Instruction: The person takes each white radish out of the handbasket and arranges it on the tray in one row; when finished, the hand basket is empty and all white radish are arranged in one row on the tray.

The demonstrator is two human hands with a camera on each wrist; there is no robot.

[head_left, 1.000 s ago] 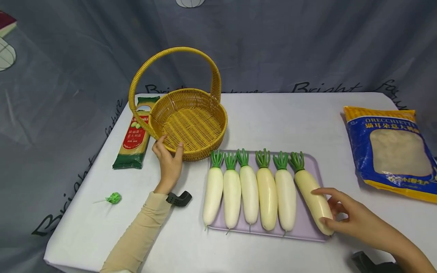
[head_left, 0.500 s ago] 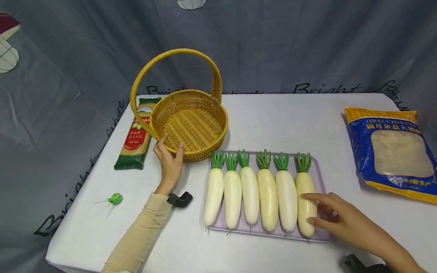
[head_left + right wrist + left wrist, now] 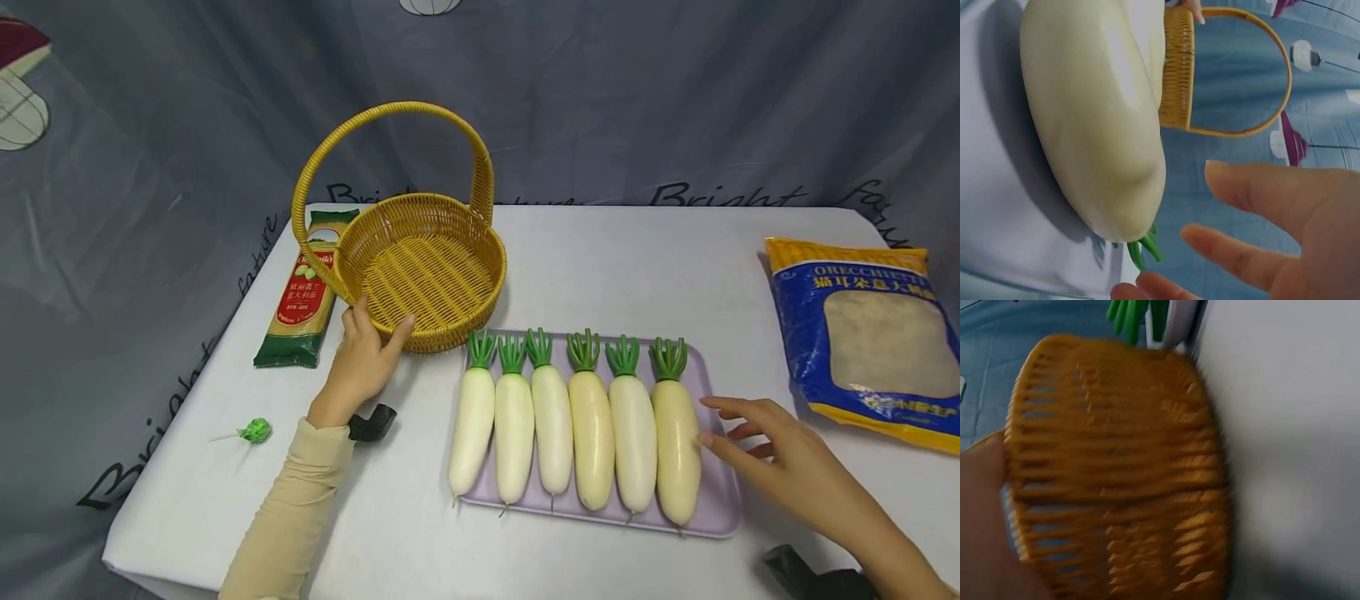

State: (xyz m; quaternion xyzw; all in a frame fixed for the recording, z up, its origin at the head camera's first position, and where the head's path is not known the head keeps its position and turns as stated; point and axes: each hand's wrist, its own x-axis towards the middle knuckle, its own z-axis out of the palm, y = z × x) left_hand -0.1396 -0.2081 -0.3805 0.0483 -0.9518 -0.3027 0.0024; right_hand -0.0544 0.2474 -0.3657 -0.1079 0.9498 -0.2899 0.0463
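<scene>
My left hand [image 3: 357, 362] rests at the near left rim of a yellow wicker basket [image 3: 420, 337], its thumb and index finger spread apart. Seen by the left wrist camera, the basket's woven side [image 3: 1122, 462] fills the middle, blurred, with part of the hand at the left. Several white radishes with green tops lie in a row on a lilac tray [image 3: 722, 487]. Beside the rightmost white radish [image 3: 677, 454] is my right hand [image 3: 787, 458], thumb tip close to its side. The right wrist view shows the fingers spread, with a gap between them and that radish [image 3: 1094, 125].
Behind the basket's left side lies a spaghetti packet [image 3: 302, 300]. A green-wrapped lollipop [image 3: 256, 430] is at the table's left. On the right is a blue and yellow bag of orecchiette [image 3: 862, 342]. A grey printed cloth [image 3: 637, 100] hangs behind the table.
The rightmost radish has gone from slanted to nearly parallel with the others, under my right hand. That hand has since let go and drawn right. My left wrist has shifted left at the basket.
</scene>
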